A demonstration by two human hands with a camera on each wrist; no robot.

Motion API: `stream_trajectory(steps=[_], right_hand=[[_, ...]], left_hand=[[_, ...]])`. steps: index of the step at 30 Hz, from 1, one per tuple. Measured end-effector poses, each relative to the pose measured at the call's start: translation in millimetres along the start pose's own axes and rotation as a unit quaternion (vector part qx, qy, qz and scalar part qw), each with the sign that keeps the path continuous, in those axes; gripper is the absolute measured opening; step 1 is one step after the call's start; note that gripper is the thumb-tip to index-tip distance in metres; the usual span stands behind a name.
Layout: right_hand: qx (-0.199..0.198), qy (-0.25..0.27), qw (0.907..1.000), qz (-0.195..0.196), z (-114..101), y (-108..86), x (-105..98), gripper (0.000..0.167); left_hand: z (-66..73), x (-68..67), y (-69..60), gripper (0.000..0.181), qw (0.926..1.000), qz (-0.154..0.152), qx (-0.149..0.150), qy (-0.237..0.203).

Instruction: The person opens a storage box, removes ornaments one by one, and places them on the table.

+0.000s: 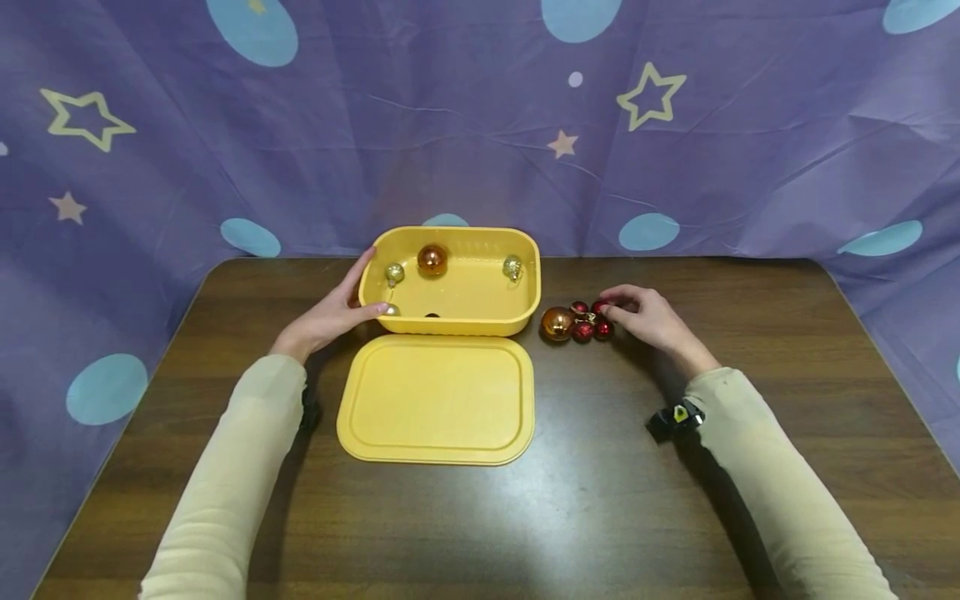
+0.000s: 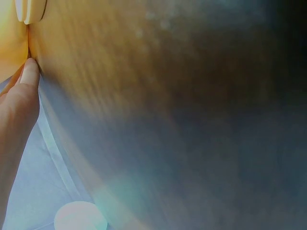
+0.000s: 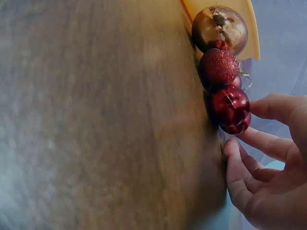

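The right hand point(image 1: 654, 321) seems to pinch a small red bauble point(image 1: 599, 307) between thumb and fingertip, on the table point(image 1: 600, 483) just right of the yellow box point(image 1: 450, 326). It sits close to other red baubles point(image 1: 582, 332) and a big copper bauble point(image 1: 557, 324), so pinch softly and lift slowly, or the round ones may roll. Watch that the gold loop point(image 3: 248, 80) doesn't snag. The left hand point(image 1: 322, 322), thumb spread from its fingers, grips the box's left end, so hold that steady

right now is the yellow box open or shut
Open: its lid lies on the table in front of the box, and balls show inside.
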State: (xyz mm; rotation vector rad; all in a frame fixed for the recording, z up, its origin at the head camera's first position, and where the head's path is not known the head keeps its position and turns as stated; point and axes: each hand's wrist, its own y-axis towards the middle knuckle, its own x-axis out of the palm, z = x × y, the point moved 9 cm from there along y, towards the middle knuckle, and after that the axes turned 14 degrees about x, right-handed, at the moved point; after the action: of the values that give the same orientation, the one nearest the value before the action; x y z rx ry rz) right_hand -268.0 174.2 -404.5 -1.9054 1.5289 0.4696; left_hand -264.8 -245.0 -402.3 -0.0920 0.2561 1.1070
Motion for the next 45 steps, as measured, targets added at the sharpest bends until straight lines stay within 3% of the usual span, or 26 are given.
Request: stream_trajectory(steps=[10, 16, 21, 33, 45], right_hand=[[-0.004, 0.056, 0.9981, 0.026, -2, -3.4, -13, 0.033], [-0.033, 0.081, 0.9945, 0.057, -19, -6.7, -20, 0.031], [-0.052, 0.093, 0.9928, 0.055, -35, -6.8, -19, 0.031], [-0.093, 0.113, 0.9884, 0.041, -72, -7.0, -1, 0.029], [-0.14, 0.164, 0.9766, 0.0, -114, -4.7, 29, 0.026]], left_hand=[[0.1, 0.6, -0.3, 0.093, 0.9999, -0.006, -0.011, 0.005], [1.3, 0.9, -1.8, 0.092, 0.9999, -0.007, -0.012, 0.003], [2.1, 1.3, -2.7, 0.091, 0.9999, -0.007, -0.013, 0.002], [1.3, 1.7, -1.2, 0.091, 0.9998, -0.005, -0.008, -0.015], [2.2, 1.9, -0.4, 0.09, 0.9998, -0.008, -0.007, -0.018]])
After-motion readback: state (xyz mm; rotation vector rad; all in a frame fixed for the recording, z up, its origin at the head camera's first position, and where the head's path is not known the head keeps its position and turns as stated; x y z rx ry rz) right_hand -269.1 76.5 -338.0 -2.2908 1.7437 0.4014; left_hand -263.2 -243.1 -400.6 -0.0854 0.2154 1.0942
